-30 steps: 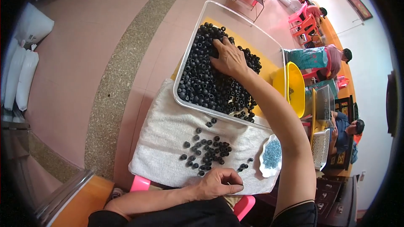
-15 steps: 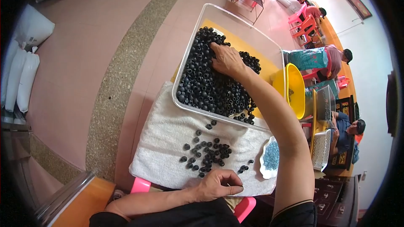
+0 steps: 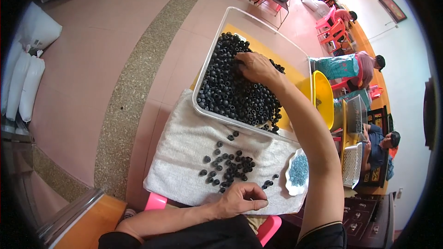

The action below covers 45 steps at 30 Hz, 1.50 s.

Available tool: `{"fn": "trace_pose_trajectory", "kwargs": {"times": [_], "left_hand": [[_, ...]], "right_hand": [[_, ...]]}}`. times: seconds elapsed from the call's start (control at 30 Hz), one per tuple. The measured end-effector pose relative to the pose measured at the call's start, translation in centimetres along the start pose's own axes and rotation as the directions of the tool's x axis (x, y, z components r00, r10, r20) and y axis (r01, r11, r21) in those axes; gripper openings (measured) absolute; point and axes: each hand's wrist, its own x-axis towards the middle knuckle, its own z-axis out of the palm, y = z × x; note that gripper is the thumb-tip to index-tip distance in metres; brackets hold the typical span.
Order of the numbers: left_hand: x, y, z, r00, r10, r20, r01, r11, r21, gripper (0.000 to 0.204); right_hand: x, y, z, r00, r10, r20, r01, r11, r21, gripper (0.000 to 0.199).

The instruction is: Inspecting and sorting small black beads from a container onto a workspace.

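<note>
Your right hand (image 3: 255, 67) reaches far forward into the clear plastic bin (image 3: 295, 55), palm down, resting on the heap of small black rings (image 3: 230, 97). Its fingers are spread and bent into the pile, so you cannot tell whether any ring is actually pinched; their tips are buried among the rings. Most of the heap lies to the left of that hand and back toward you, and a yellow sheet (image 3: 295, 80) shows on the bin floor just to its right.

Your left hand (image 3: 242, 199) sits close to your body on the near edge of the white towel (image 3: 180, 157). It is loosely curled, thumb against the forefinger; something tiny may be between them, but it is too small to make out. Just ahead of this hand a scatter of loose black rings (image 3: 228, 168) lies on the towel. To its right, touching the towel's edge, a small white dish (image 3: 290, 180) holds blue-green bits (image 3: 299, 170).

Beyond your right forearm stands a yellow tub (image 3: 323, 97), and further right other people sit at their own places.
</note>
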Motion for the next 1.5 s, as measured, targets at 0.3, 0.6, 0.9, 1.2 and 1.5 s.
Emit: {"fn": "trace_pose_trajectory", "kwargs": {"times": [0.3,0.6,0.9,1.2,1.5], "left_hand": [[0.1,0.2,0.1,1.000,0.001,-0.010,0.000,0.999,0.051,0.012],[0.1,-0.7,-0.1,0.999,0.010,-0.035,-0.010,1.000,-0.003,0.012],[0.1,-0.3,0.1,0.996,-0.033,-0.081,0.031,0.999,-0.021,0.010],[0.4,-0.7,0.1,0.988,-0.062,-0.141,0.061,0.998,-0.018,0.013],[0.3,-1.9,0.2,0.989,-0.066,-0.132,0.070,0.997,0.029,0.012]], "right_hand": [[-0.9,-1.3,-3.2,0.997,0.065,0.047,-0.069,0.992,0.103,0.022],[-3.9,-2.1,-4.4,0.997,0.059,-0.050,-0.046,0.972,0.230,0.019],[-10.9,-6.2,-11.0,0.933,0.312,0.180,-0.333,0.555,0.762,0.020],[-25.7,-12.1,-10.3,0.937,0.247,0.247,-0.348,0.596,0.724,0.010],[-31.0,-9.6,0.3,0.886,0.414,0.207,-0.460,0.736,0.497,0.020]]}}
